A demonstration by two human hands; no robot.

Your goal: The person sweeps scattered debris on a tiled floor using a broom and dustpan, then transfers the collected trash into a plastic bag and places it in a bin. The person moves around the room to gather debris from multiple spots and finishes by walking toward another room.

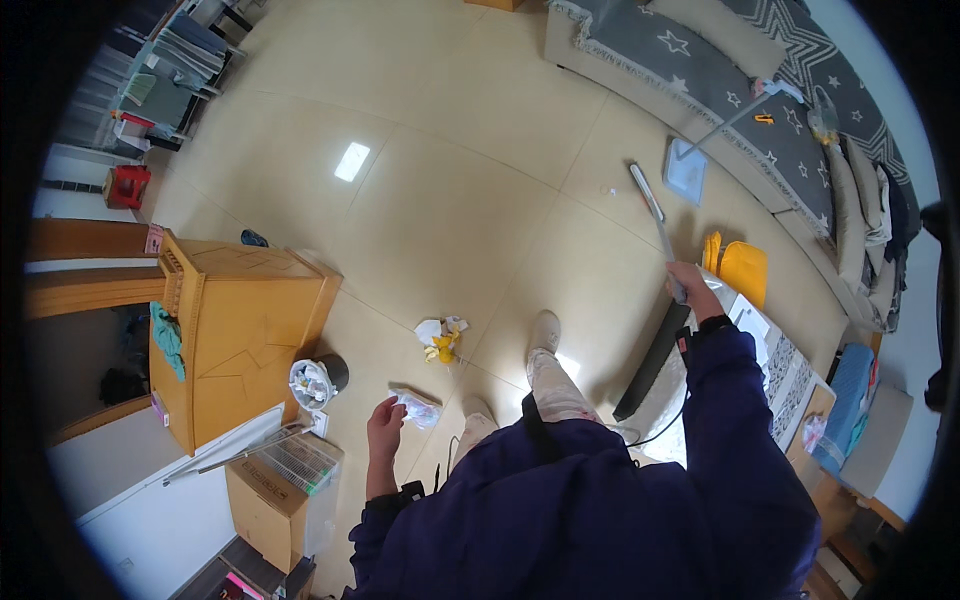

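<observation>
My right hand [691, 285] grips the grey handle of a broom [654, 206]. The broom's narrow head points away from me, over or on the tiled floor; contact cannot be told. My left hand [386, 431] hangs with loosely bent fingers and holds nothing. It overlaps a clear plastic bag [421, 410] on the floor in this view. Beyond that bag lies a small heap of white and yellow litter [442, 339]. A light blue long-handled dustpan [685, 171] stands by the sofa, its handle leaning toward the seat.
On the left are a wooden cabinet [247, 337], a lined trash bin [313, 384] and a cardboard box [266, 502]. A sofa [697, 82] with a star-patterned cover runs along the right. A yellow chair or stool [742, 274] and a covered table [787, 382] stand near my right arm.
</observation>
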